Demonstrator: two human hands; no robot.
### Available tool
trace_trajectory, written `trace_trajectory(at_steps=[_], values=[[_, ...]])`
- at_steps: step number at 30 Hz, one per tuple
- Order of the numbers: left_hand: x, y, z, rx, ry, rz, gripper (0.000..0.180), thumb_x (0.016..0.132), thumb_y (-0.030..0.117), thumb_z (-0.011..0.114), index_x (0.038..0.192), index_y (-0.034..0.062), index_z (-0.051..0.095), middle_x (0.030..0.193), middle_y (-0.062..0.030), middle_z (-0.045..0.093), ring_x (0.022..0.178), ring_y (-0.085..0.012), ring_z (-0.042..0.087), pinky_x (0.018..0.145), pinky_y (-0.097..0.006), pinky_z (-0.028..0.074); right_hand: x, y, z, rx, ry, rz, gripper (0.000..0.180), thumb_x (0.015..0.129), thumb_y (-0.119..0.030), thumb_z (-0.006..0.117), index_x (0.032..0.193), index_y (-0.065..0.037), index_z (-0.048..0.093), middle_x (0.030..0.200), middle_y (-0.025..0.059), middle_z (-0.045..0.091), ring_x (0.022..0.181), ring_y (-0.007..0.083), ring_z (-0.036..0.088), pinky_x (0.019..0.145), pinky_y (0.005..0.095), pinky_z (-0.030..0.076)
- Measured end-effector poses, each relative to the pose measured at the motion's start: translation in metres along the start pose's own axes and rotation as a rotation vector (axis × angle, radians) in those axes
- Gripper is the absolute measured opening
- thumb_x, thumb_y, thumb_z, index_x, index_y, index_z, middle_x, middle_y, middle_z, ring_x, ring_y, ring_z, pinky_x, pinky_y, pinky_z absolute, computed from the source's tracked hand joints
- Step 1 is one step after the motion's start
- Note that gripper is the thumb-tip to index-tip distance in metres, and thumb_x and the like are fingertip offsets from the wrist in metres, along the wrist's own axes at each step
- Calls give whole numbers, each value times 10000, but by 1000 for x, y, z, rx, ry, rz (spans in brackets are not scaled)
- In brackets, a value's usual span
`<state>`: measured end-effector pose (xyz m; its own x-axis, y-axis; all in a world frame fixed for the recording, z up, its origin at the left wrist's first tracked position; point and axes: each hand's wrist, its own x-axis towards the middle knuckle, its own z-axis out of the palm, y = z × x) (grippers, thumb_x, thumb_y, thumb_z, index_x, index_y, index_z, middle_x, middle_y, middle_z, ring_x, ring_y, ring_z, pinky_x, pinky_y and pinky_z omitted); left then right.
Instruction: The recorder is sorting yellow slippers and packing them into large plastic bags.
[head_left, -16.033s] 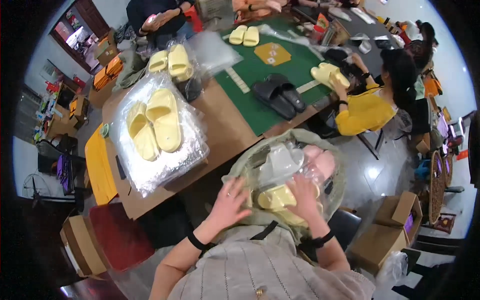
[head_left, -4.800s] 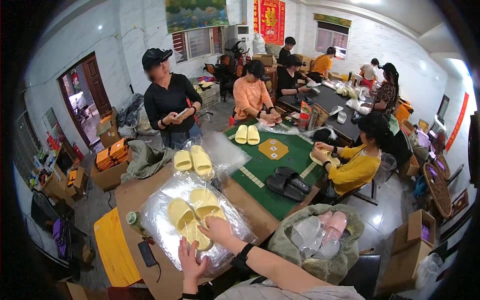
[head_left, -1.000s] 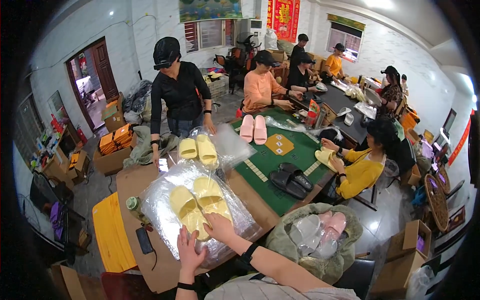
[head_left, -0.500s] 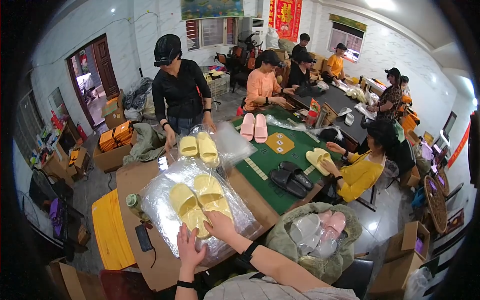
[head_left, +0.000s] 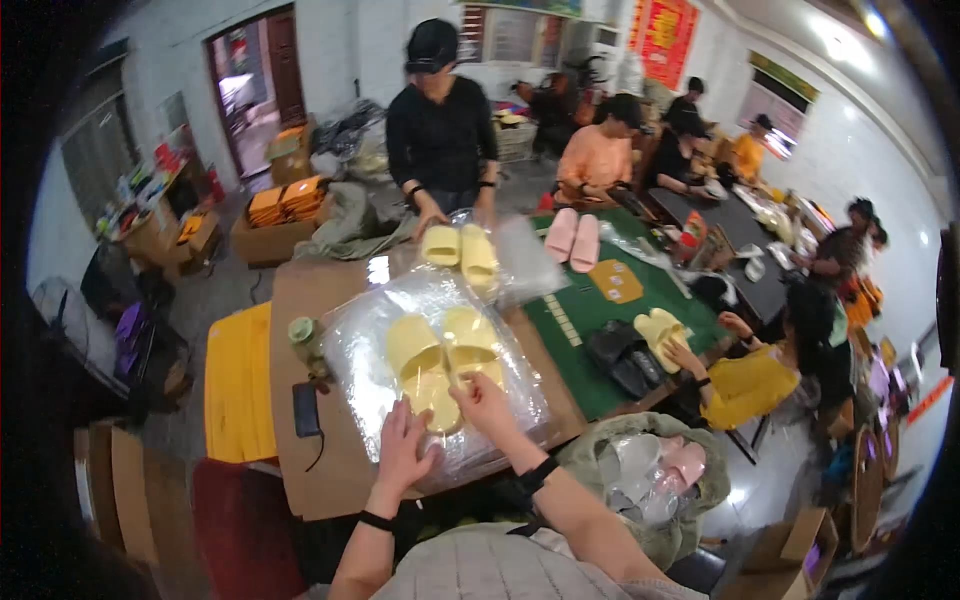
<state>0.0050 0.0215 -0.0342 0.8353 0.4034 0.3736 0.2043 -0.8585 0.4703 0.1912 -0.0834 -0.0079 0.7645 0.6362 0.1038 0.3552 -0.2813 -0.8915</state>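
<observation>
A pair of pale yellow slippers, the left slipper [head_left: 418, 350] and the right slipper [head_left: 470, 335], lies on a stack of clear plastic bags [head_left: 365, 340] in front of me. My left hand [head_left: 405, 445] is open beside the left slipper's heel, fingers stretched out and thumb apart. Closed fingers of my right hand [head_left: 480, 400] grip the right slipper near its heel, which the hand partly covers. Across the table, a person in black [head_left: 440, 130] has both hands at another yellow pair [head_left: 462, 255] in clear plastic.
Right of the bags, a green mat [head_left: 580, 370] bears pink slippers [head_left: 572, 238] and black slippers [head_left: 622, 355]. A person in yellow [head_left: 755, 375] handles yellow slippers [head_left: 660, 330]. A sack of wrapped slippers [head_left: 590, 450] stands at my right. A phone [head_left: 306, 410] and jar [head_left: 303, 335] lie left.
The view has swung left and down, so the scene sits further right. My right hand has shifted from between the slippers toward the right slipper's heel. My left hand stays near the left slipper.
</observation>
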Motion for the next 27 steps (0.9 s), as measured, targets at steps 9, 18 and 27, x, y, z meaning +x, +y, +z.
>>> trace_trajectory(at_steps=[9,18,27], values=[[-3,-14,6,-90,47,19,607,805,196,597,1409,229,543,1585,-269,196,1420,-468,267,1152,-546,242,56,-11,-6,-432,9,-144,663,811,-568,702,1022,58,650,905,217,666,848,356,667,729,434,533],[-8,-8,-11,-28,-81,90,596,810,551,655,1342,290,600,1583,-225,240,1425,-484,242,1171,-576,192,61,-1,58,-675,130,-157,405,862,-423,656,910,-29,575,863,184,656,796,364,664,697,473,539],[-5,-4,0,-110,21,-75,768,854,438,656,1444,18,402,1547,-236,309,1367,-416,374,1166,-540,235,51,2,31,-518,156,-130,254,869,-305,617,846,-54,582,788,158,648,744,376,645,655,496,498]])
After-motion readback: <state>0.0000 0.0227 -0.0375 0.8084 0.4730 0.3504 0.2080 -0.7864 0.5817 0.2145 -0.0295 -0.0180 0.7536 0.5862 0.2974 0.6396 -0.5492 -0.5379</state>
